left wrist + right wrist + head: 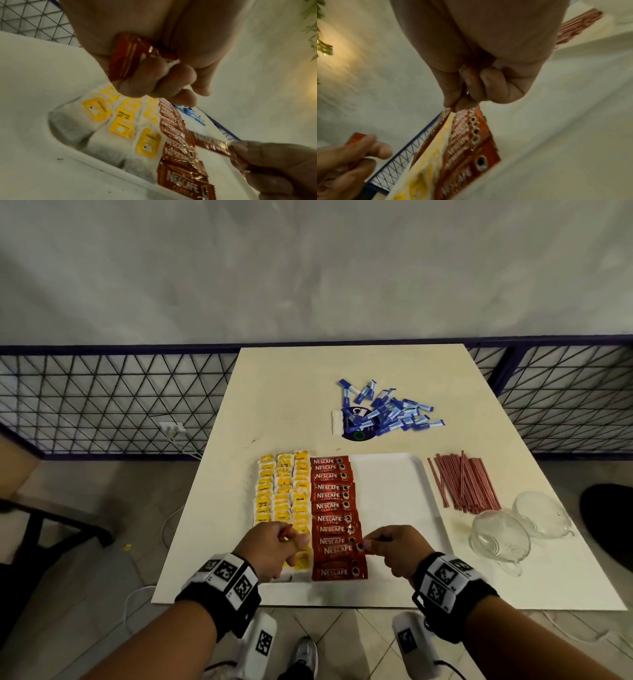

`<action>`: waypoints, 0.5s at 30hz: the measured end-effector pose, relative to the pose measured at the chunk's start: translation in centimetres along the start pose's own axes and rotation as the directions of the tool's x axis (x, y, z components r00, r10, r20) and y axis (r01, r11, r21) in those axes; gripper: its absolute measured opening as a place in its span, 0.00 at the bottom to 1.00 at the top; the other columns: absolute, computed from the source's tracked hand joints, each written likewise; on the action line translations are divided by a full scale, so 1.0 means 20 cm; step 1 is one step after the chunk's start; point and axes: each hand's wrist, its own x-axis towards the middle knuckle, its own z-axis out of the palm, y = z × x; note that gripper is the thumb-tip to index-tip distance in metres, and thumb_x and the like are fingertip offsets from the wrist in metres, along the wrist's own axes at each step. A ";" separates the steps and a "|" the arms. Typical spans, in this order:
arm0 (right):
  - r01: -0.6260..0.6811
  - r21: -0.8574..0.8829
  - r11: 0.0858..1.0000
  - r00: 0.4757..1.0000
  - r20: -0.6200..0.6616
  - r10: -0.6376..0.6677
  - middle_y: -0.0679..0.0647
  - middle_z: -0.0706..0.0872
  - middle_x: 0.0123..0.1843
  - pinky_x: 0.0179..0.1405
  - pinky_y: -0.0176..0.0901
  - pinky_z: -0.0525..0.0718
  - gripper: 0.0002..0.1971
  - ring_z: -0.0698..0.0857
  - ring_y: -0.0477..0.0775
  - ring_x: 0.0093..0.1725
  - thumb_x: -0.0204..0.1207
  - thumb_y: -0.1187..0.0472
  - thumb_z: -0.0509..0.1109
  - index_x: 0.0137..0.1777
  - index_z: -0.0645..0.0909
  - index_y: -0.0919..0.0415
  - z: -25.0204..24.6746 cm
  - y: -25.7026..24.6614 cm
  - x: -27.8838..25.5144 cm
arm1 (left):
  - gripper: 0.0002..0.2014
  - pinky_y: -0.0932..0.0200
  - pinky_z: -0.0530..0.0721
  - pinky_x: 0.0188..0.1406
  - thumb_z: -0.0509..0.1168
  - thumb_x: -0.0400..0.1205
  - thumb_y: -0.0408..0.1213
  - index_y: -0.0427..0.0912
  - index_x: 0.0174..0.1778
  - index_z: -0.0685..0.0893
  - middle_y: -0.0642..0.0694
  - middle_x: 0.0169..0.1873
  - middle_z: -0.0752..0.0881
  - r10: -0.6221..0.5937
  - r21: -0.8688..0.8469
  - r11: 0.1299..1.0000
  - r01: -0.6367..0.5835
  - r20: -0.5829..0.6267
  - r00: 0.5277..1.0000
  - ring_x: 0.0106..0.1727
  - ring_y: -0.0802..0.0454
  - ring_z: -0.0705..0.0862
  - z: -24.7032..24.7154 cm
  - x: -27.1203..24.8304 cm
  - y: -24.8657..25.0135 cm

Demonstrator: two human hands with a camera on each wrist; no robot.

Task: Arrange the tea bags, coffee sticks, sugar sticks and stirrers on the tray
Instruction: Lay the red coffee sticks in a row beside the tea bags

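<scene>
Left hand (274,546): you are gripping a small bundle of spare coffee sticks (135,56) in a curled fist, hovering over the near tea bags (282,494).
Right hand (387,546): your thumb and forefinger are pinching the end of one coffee stick (212,145), holding it just above the near end of the red column (337,515).
Tray (390,484): it is carrying three yellow columns of tea bags at the left and the red column beside them; its right part is showing bare white.
Sugar sticks (390,412): they are lying in a loose blue heap on the surface (284,392), well beyond the tray.
Stirrers (462,484): they are lying in a red bundle just right of the tray, near two glass cups (500,537).
Handling: you are likely dealing with a light, thin, glossy foil sachet that flexes and slides, so pinching the flat crimped end looks safest.
Risk: laying it down is probably going to nudge the overlapped neighbours, so lowering it flat seems wise.
</scene>
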 end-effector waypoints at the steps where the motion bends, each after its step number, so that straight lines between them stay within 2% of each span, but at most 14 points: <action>1: -0.022 -0.028 0.999 1.000 -0.004 0.022 0.47 0.81 0.24 0.18 0.36 0.67 0.04 0.68 0.43 0.17 0.75 0.61 0.74 0.40 0.88 0.59 0.00 0.03 0.01 | 0.13 0.62 0.73 0.18 0.67 0.81 0.48 0.40 0.43 0.81 0.48 0.26 0.85 0.000 0.031 1.000 0.000 -0.006 1.000 0.18 0.51 0.72 -0.01 0.00 -0.01; 2: -0.039 -0.057 0.998 0.999 -0.009 0.038 0.43 0.79 0.20 0.17 0.34 0.67 0.04 0.68 0.41 0.16 0.75 0.60 0.74 0.40 0.88 0.58 0.01 0.06 0.02 | 0.14 0.63 0.73 0.17 0.67 0.81 0.48 0.39 0.44 0.81 0.48 0.26 0.86 0.001 0.059 0.998 -0.001 -0.011 1.000 0.19 0.50 0.73 -0.02 -0.01 -0.02; 4: -0.061 -0.106 0.993 0.997 -0.042 0.057 0.42 0.76 0.17 0.18 0.32 0.67 0.03 0.69 0.40 0.17 0.74 0.59 0.76 0.41 0.88 0.57 0.03 0.09 0.04 | 0.15 0.63 0.73 0.17 0.67 0.81 0.48 0.38 0.44 0.81 0.49 0.25 0.85 0.008 0.092 0.996 -0.007 -0.002 1.000 0.20 0.50 0.75 -0.04 -0.02 -0.04; 9: -0.117 -0.202 0.972 0.989 -0.109 0.096 0.47 0.81 0.29 0.21 0.36 0.69 0.07 0.73 0.45 0.24 0.70 0.53 0.79 0.41 0.86 0.54 0.08 0.11 0.07 | 0.18 0.62 0.73 0.19 0.67 0.81 0.51 0.37 0.45 0.81 0.48 0.27 0.86 -0.004 0.097 0.995 0.005 -0.009 1.000 0.19 0.51 0.73 -0.05 -0.04 -0.06; 12: -0.132 -0.241 0.962 0.984 -0.147 0.098 0.49 0.83 0.32 0.22 0.36 0.71 0.08 0.76 0.46 0.26 0.69 0.51 0.79 0.39 0.85 0.53 0.10 0.11 0.08 | 0.17 0.63 0.72 0.18 0.67 0.80 0.51 0.38 0.46 0.81 0.47 0.27 0.86 -0.013 0.089 0.996 0.015 -0.018 1.000 0.18 0.52 0.73 -0.06 -0.05 -0.07; 15: -0.135 -0.297 0.945 0.980 -0.179 0.084 0.49 0.85 0.37 0.27 0.35 0.74 0.09 0.81 0.47 0.33 0.69 0.50 0.78 0.39 0.83 0.53 0.11 0.10 0.07 | 0.16 0.64 0.72 0.16 0.67 0.80 0.51 0.39 0.44 0.81 0.47 0.27 0.86 -0.009 0.085 0.996 0.010 -0.018 1.000 0.18 0.53 0.73 -0.07 -0.05 -0.08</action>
